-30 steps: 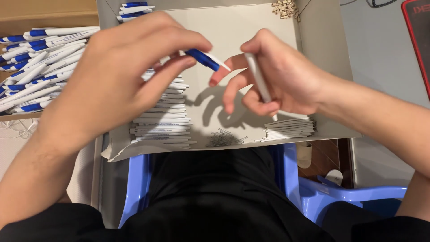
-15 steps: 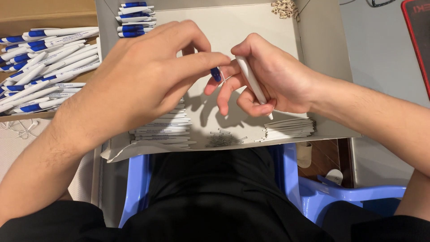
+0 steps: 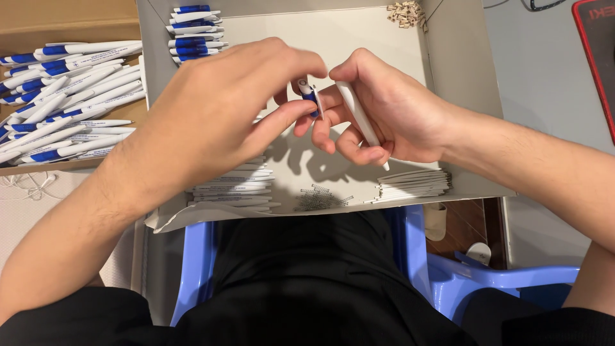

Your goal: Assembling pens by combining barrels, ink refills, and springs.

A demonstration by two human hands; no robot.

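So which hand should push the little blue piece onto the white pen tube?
Probably the left hand. Its fingers already pinch the blue piece right beside the white tube, which the right hand grips steady over the tray.

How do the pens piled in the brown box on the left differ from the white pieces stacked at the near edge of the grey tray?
The pens in the brown box carry blue sections on white bodies; the white pieces in the grey tray are plain white. The pens lie loose and crisscrossed; the white pieces lie parallel in a neat stack. The pens sit clear of the left hand, which partly covers the white pieces. Both are slim and white-bodied.
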